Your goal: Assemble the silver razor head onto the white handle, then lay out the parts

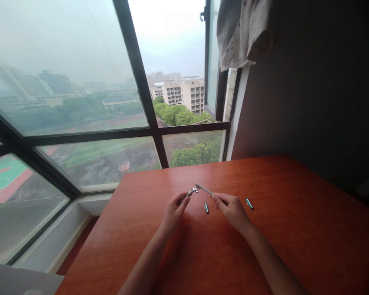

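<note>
My left hand (176, 208) is closed round the handle of a razor, whose silver neck (192, 191) points up and to the right. In my right hand (232, 208) is a slim grey toothbrush-like stick (205, 189), pinched between thumb and fingers. Its far tip meets the razor's head end, or lies right over it; I cannot tell if they touch. A green and white razor cartridge (206, 207) lies on the table between my hands. Another such cartridge (249, 203) rests to the right of my right hand.
Both hands are above a reddish-brown wooden table (283, 246). Dark-framed windows (155, 131) stand beyond its far and left edges, with one pane swung open. A pale garment (244, 35) hangs at the upper right, beside a dark wall (310, 90).
</note>
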